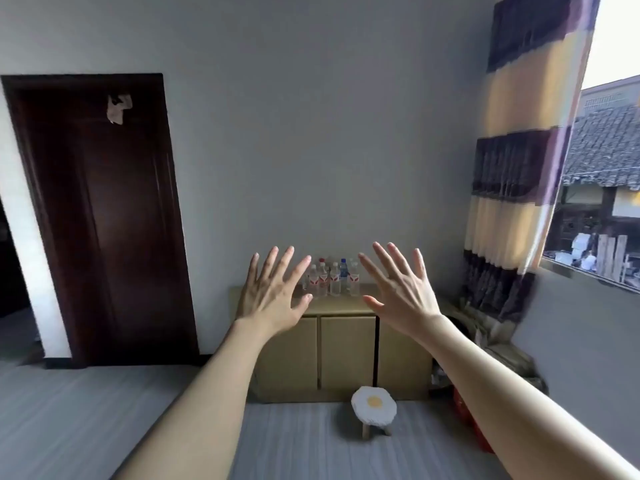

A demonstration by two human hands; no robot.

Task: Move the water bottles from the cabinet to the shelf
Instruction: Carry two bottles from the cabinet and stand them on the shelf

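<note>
Several clear water bottles [333,279] with red and white labels, one with a blue cap, stand in a cluster on top of a low tan cabinet [346,355] against the far wall. My left hand [273,289] is raised in front of the cabinet's left end, fingers spread, holding nothing. My right hand [401,285] is raised to the right of the bottles, fingers spread and empty too. Both hands are well short of the bottles, out in the room. No shelf is in view.
A small stool [374,405] with a white fried-egg cushion stands on the floor in front of the cabinet. A dark wooden door [104,220] is at the left. A striped curtain [512,168] and a window are at the right, with bags piled beneath.
</note>
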